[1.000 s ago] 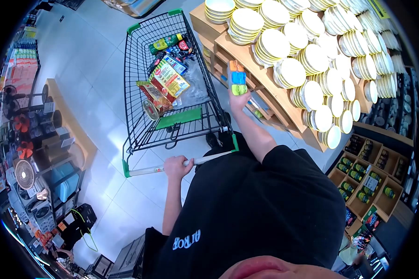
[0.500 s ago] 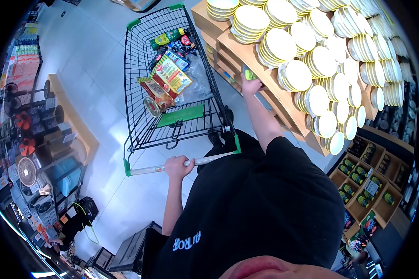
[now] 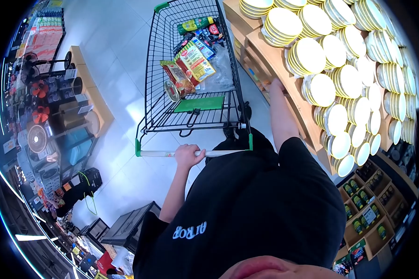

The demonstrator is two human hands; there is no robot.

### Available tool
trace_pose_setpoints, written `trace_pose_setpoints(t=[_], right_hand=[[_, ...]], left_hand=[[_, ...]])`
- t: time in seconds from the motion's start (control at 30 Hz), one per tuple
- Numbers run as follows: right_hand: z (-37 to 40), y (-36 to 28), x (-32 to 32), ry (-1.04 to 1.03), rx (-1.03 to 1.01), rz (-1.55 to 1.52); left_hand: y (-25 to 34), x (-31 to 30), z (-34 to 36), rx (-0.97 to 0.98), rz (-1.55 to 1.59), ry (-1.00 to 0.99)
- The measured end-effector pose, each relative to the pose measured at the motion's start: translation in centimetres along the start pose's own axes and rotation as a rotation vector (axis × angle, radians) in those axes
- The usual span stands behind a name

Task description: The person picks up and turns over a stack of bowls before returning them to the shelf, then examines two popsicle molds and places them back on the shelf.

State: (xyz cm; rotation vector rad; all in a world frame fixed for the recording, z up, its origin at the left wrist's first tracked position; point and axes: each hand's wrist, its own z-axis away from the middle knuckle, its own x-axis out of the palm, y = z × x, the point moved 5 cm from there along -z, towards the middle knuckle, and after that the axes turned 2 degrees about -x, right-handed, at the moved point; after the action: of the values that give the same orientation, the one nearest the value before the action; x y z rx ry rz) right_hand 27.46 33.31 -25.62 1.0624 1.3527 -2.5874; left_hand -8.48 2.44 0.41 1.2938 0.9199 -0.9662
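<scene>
My left hand (image 3: 189, 156) is wrapped round the handle bar (image 3: 160, 153) of a green-and-black wire shopping cart (image 3: 150, 76). Inside the cart lie a yellow-and-red packet (image 3: 196, 65), a green bottle (image 3: 194, 25), a can (image 3: 172, 91) seen from its end, a blue pack (image 3: 204, 48) and clear plastic (image 3: 221, 69). My right hand (image 3: 275, 86) reaches into the wooden shelf unit under the stacked round items; its fingers are hidden by the shelf, and whether it holds anything does not show.
Stacks of round, yellow-edged, plate-like items (image 3: 310, 56) cover the wooden shelf (image 3: 265, 44) at right. Small fans (image 3: 37, 138) stand on a display at left. Dark crates (image 3: 125, 225) are at lower left, and wooden bins (image 3: 370, 232) with green-labelled jars at lower right.
The cart and surroundings have shifted right in view. My right hand has gone deeper into the shelf, and the green item beside it no longer shows. My left hand stays on the handle bar.
</scene>
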Motion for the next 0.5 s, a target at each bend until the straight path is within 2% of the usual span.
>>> trace_pose_setpoints(t=[0.23,0.33,0.5], right_hand=[[1.5,1.4,1.1,-0.306,0.249,-0.408],[4.1,0.6,2.2,-0.413,0.336,-0.517],[10.8,-5.9,0.4,-0.561,0.015,-0.379]], left_hand=[[0.3,0.1,-1.0,-0.061,0.021,-0.079],[0.7,-0.2,-1.7,-0.131,0.033,-0.201],[1.5,-0.4,-3.0,-0.249,0.247,-0.431]])
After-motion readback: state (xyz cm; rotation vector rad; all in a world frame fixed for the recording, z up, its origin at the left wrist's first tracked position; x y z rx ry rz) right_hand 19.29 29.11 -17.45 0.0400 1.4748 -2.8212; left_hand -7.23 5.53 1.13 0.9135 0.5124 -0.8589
